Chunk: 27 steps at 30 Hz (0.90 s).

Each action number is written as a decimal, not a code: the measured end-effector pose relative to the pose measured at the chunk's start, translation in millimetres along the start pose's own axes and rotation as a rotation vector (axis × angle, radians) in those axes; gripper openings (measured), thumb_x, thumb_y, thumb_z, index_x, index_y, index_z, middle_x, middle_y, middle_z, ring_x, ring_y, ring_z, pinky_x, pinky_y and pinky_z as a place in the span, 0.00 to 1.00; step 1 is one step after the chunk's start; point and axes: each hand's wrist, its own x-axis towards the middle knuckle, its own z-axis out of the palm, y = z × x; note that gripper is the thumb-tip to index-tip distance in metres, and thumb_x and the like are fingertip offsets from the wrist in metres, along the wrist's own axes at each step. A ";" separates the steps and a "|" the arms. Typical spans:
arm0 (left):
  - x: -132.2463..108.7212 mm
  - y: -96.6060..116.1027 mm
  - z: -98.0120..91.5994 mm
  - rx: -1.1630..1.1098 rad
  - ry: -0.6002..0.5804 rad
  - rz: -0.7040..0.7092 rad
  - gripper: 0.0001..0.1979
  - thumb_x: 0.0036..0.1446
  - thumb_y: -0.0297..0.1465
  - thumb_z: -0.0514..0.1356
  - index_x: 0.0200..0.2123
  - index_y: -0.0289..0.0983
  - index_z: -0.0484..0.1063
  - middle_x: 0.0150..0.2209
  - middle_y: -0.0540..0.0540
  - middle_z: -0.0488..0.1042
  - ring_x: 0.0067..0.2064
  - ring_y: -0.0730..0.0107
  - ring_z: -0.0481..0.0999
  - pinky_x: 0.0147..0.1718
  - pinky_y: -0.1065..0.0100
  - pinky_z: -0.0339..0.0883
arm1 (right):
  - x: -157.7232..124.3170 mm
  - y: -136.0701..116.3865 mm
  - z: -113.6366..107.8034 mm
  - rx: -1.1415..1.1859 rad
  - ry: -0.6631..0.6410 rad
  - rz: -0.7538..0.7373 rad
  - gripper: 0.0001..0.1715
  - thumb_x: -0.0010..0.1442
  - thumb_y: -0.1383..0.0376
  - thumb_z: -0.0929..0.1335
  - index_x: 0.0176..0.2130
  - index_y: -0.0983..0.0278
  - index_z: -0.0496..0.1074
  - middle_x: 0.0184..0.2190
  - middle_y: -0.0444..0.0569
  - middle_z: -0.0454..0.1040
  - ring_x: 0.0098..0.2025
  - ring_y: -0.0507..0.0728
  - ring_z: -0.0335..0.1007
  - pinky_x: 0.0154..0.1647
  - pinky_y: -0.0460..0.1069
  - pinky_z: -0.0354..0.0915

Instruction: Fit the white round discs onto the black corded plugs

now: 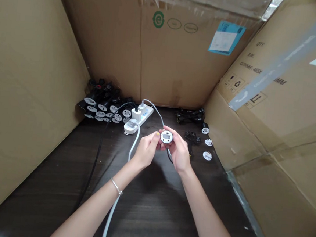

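Observation:
Above the middle of the dark table, both hands hold a small round device [166, 136] with a white face, a dark rim and a grey rectangular window. My left hand [147, 149] grips its left edge, thumb at the rim. Around the right side wrap the fingers of my right hand [181, 152]. A dark cable [169, 155] hangs below the device, between the hands. Most of the device's body is hidden behind the fingers.
A white power strip [131, 127] with plugged-in adapters and cables lies behind my left hand. Several white-faced black cylinders [102, 107] are stacked at the back left. Black cables [190, 115] and loose white discs [207, 155] lie on the right. Cardboard walls [173, 68] enclose the table [149, 221].

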 end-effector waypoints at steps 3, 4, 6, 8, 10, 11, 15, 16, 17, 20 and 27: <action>0.6 1.3 -2.6 0.071 -0.012 0.006 0.18 0.59 0.40 0.47 0.23 0.35 0.63 0.22 0.51 0.67 0.27 0.74 0.66 0.29 0.72 0.59 | -0.9 0.3 0.2 0.012 -0.018 -0.002 0.19 0.57 0.56 0.62 0.45 0.63 0.71 0.39 0.50 0.74 0.26 0.50 0.65 0.25 0.47 0.63; 0.7 1.4 -3.2 0.080 -0.015 0.007 0.17 0.59 0.39 0.48 0.23 0.35 0.63 0.22 0.51 0.67 0.26 0.74 0.66 0.29 0.72 0.59 | -1.2 0.5 0.7 0.003 -0.017 -0.001 0.18 0.57 0.57 0.63 0.44 0.63 0.71 0.39 0.49 0.74 0.25 0.50 0.65 0.25 0.46 0.63; 0.9 1.4 -3.6 0.072 -0.027 0.012 0.16 0.58 0.38 0.50 0.24 0.35 0.63 0.22 0.52 0.67 0.26 0.75 0.66 0.28 0.73 0.58 | -1.5 0.7 1.8 -0.030 0.004 -0.007 0.16 0.55 0.58 0.65 0.42 0.63 0.71 0.36 0.48 0.74 0.25 0.49 0.64 0.24 0.45 0.63; 0.5 1.4 -3.1 0.061 -0.036 0.019 0.15 0.58 0.38 0.51 0.24 0.35 0.64 0.22 0.52 0.67 0.25 0.75 0.66 0.27 0.73 0.58 | -1.6 0.7 2.8 -0.069 0.033 -0.021 0.14 0.54 0.59 0.66 0.39 0.63 0.72 0.32 0.46 0.73 0.24 0.49 0.64 0.23 0.44 0.63; -0.3 2.0 -1.9 0.057 -0.034 0.020 0.14 0.57 0.38 0.52 0.25 0.34 0.65 0.22 0.52 0.67 0.25 0.75 0.66 0.26 0.74 0.57 | -1.8 0.5 3.4 -0.093 0.049 -0.039 0.11 0.54 0.59 0.67 0.37 0.62 0.72 0.29 0.44 0.73 0.23 0.48 0.63 0.22 0.44 0.63; -0.8 2.3 -1.1 0.050 -0.027 0.018 0.13 0.57 0.37 0.52 0.26 0.34 0.66 0.22 0.52 0.67 0.25 0.76 0.66 0.26 0.74 0.57 | -2.1 0.4 3.5 -0.101 0.051 -0.046 0.11 0.53 0.60 0.67 0.36 0.62 0.72 0.29 0.44 0.73 0.23 0.48 0.63 0.22 0.44 0.62; -2.3 3.1 1.8 0.009 -0.017 0.007 0.13 0.57 0.37 0.52 0.26 0.34 0.65 0.22 0.52 0.66 0.25 0.76 0.65 0.26 0.75 0.57 | -3.6 0.6 3.2 -0.127 0.081 -0.063 0.10 0.54 0.60 0.67 0.35 0.63 0.73 0.31 0.45 0.73 0.23 0.48 0.64 0.21 0.44 0.62; -2.4 2.8 2.2 0.005 -0.019 0.005 0.13 0.57 0.37 0.52 0.26 0.34 0.65 0.22 0.53 0.66 0.25 0.77 0.65 0.25 0.75 0.57 | -3.6 0.7 2.9 -0.130 0.092 -0.066 0.10 0.54 0.60 0.67 0.35 0.63 0.73 0.32 0.45 0.73 0.24 0.48 0.64 0.21 0.43 0.62; -2.3 2.2 2.4 0.004 -0.022 0.004 0.13 0.57 0.37 0.53 0.25 0.34 0.65 0.22 0.53 0.66 0.25 0.77 0.64 0.25 0.75 0.56 | -3.4 0.9 2.4 -0.128 0.100 -0.067 0.10 0.54 0.60 0.67 0.35 0.63 0.73 0.32 0.46 0.73 0.24 0.48 0.64 0.21 0.43 0.62; -1.8 -0.9 2.5 -0.013 -0.030 -0.001 0.15 0.57 0.39 0.52 0.24 0.34 0.64 0.22 0.52 0.65 0.25 0.76 0.65 0.26 0.74 0.57 | -1.6 1.3 0.7 -0.092 0.072 -0.048 0.11 0.54 0.60 0.67 0.37 0.62 0.73 0.33 0.46 0.74 0.23 0.48 0.65 0.22 0.43 0.63; -1.9 -2.8 0.0 0.015 -0.045 0.039 0.18 0.60 0.41 0.47 0.24 0.35 0.62 0.23 0.50 0.66 0.27 0.74 0.66 0.30 0.73 0.58 | 0.8 1.5 -0.1 -0.035 0.001 -0.034 0.15 0.56 0.58 0.65 0.41 0.62 0.71 0.33 0.46 0.73 0.22 0.47 0.63 0.23 0.44 0.62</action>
